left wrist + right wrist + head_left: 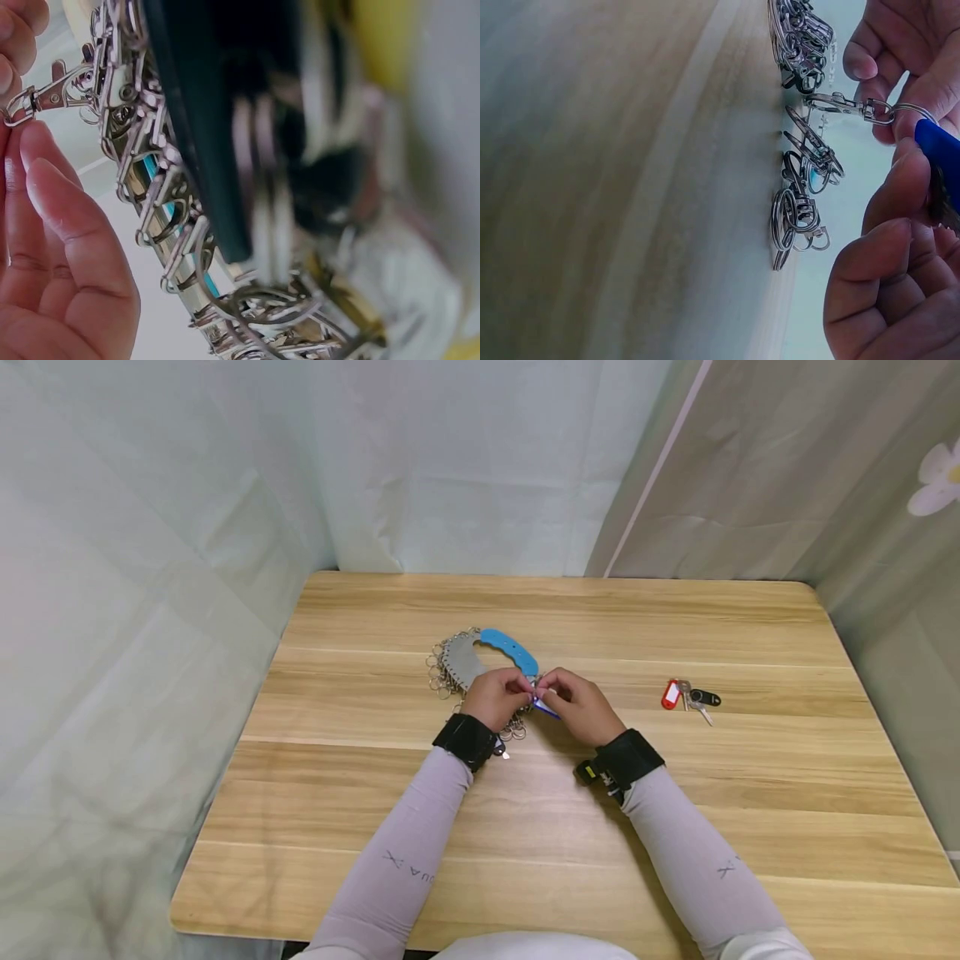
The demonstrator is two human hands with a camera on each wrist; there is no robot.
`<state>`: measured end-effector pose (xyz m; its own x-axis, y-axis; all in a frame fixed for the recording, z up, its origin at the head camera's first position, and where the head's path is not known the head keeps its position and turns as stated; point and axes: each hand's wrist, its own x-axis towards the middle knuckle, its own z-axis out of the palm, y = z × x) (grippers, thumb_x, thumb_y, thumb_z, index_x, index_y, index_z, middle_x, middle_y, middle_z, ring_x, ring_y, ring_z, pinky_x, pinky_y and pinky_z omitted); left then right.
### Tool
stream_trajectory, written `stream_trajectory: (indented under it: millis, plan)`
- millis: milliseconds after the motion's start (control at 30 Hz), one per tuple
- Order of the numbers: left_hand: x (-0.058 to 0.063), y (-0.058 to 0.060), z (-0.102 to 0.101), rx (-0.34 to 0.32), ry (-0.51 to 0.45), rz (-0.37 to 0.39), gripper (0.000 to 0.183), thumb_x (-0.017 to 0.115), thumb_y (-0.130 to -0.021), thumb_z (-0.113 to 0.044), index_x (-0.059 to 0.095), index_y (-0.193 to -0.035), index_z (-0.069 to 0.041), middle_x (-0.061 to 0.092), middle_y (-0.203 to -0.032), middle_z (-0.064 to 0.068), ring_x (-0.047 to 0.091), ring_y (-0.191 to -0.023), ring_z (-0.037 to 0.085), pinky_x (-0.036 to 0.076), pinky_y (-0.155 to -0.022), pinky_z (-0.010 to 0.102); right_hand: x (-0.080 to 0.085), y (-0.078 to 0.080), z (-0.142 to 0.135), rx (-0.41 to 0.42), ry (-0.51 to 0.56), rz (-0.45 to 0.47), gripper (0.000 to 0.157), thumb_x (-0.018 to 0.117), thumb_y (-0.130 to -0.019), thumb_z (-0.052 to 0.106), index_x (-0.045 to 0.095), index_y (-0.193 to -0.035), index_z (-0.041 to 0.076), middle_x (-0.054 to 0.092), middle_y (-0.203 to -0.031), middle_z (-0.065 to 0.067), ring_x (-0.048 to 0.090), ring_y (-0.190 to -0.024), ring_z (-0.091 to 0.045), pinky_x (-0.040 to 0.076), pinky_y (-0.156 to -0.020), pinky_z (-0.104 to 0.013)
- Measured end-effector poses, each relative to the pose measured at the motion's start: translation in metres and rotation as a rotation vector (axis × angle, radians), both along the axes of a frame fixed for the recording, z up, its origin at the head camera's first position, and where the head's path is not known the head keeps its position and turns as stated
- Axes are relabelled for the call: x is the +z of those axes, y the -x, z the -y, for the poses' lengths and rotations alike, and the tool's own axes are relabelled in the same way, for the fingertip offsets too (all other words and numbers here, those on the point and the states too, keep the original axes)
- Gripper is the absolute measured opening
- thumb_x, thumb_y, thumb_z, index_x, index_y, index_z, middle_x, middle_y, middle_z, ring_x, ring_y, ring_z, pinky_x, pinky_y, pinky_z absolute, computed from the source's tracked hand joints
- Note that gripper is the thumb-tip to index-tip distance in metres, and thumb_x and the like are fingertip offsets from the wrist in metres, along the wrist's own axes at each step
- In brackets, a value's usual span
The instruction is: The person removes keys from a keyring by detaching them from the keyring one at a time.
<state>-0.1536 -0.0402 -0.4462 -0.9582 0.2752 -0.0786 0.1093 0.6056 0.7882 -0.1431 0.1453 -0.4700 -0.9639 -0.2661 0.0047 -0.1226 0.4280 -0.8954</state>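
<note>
On the table lies a key carrier (463,662), a curved grey plate with a blue handle (510,648) and a fringe of metal clasps and rings. My left hand (491,697) is over its near right end, fingertips pinching a split ring (915,109). That ring is linked to a swivel clasp (844,105), which hooks onto the carrier's edge. Opposite, my right hand (585,706) pinches a blue key tag (939,154) between thumb and fingers. The fingertips of both hands nearly meet there. A dark key partly shows below the tag.
To the right lie a red key tag (671,694), keys (685,692) and a black fob (705,697). Another dark fob (498,747) with a key lies beside the left wrist; a blurred black piece (206,127) fills much of the left wrist view. Curtains surround the wooden table (360,827).
</note>
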Motion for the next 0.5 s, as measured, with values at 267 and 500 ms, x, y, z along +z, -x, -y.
stream_trajectory:
  millis: [267,500]
  plan:
    - [-0.0003,0.0004,-0.0007,0.005,-0.002,0.021,0.006,0.071,-0.092,-0.013,0.074,-0.097,-0.012,0.076,-0.095,0.005,0.070,-0.088,0.018,0.054,-0.082,0.030,-0.0003,-0.0007,-0.0002,-0.001,0.014,0.006,0.008,0.062,-0.101,0.020,0.067,-0.102,0.015,0.068,-0.096,-0.004,0.055,-0.077,-0.017,0.043,-0.067,-0.026]
    - [-0.0004,0.0002,-0.0005,0.055,-0.001,0.052,0.012,0.068,-0.093,-0.017,0.074,-0.104,-0.015,0.075,-0.097,0.004,0.070,-0.090,0.019,0.055,-0.083,0.033,0.0018,-0.0016,-0.0010,0.027,0.039,0.005,0.010,0.062,-0.101,0.022,0.067,-0.103,0.014,0.069,-0.101,-0.006,0.058,-0.081,-0.017,0.046,-0.072,-0.027]
